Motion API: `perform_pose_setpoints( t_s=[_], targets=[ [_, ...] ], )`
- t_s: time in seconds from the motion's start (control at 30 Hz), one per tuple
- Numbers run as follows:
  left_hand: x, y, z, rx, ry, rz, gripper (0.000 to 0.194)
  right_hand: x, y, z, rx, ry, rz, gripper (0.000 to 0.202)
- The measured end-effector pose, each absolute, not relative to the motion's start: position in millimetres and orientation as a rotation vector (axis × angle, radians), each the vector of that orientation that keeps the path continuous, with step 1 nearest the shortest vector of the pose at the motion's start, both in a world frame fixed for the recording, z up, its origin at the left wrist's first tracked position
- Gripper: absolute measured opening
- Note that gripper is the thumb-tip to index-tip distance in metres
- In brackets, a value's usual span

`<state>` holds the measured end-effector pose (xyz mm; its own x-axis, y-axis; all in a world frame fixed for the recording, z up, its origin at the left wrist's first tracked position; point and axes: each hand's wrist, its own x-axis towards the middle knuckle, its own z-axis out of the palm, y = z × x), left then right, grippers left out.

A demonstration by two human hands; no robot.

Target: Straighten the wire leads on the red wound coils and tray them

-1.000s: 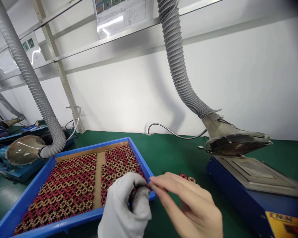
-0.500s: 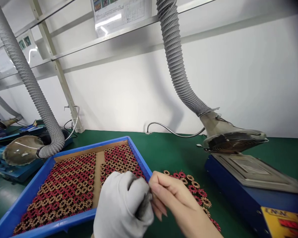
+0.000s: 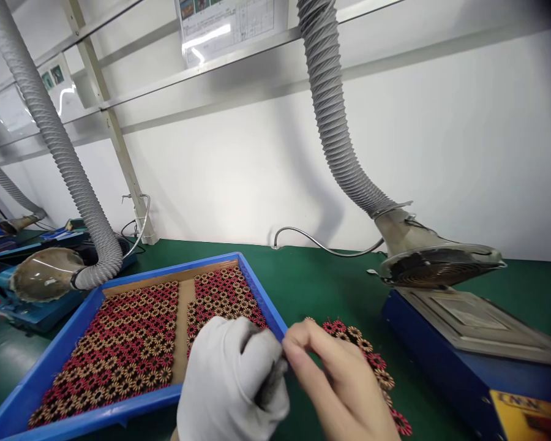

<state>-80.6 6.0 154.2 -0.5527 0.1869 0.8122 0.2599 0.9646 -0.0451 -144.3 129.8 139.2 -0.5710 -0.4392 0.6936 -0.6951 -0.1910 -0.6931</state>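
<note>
My left hand point(image 3: 232, 383), in a light grey glove, is curled into a fist over the front right corner of a blue tray point(image 3: 263, 295). Right beside it, my bare right hand point(image 3: 344, 383) pinches thumb and forefinger together close to the glove. Whatever either hand grips is hidden or too small to make out. Inside the tray, small ring-shaped wound coils point(image 3: 119, 349) in red and copper tones lie in close rows, split by a strip of bare brown liner. More loose coils point(image 3: 379, 370) lie on the green tabletop beyond my right hand, which partly covers them.
At the right stands a blue machine point(image 3: 434, 355) with a flat metal top, under an extraction hood point(image 3: 436, 263) on a ribbed grey hose point(image 3: 333, 116). A second hood point(image 3: 46, 274) and hose hang at the left, over another blue device point(image 3: 41, 315). A white wall closes the back.
My right hand has shifted slightly right, and its lower fingers have drawn in out of sight. The gloved left hand stays closed. The whole view has moved slightly.
</note>
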Motion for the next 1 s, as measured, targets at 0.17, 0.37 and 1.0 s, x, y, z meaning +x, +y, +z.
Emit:
perform_pose_setpoints(
  t_s=[0.17, 0.37, 1.0],
  targets=[
    [-80, 1, 150, -0.317, -2.167, -0.307, 0.013, -149, 130, 135, 1.357, -1.749, 2.518, 0.034],
    [-80, 0, 147, -0.318, -2.136, -0.613, 0.021, -152, 133, 141, 1.449, -1.519, 1.543, 0.026],
    [-81, -1, 139, -0.268, -2.121, -0.796, 0.020, -155, 131, 143, 1.441, -1.471, 1.668, 0.032]
  ],
)
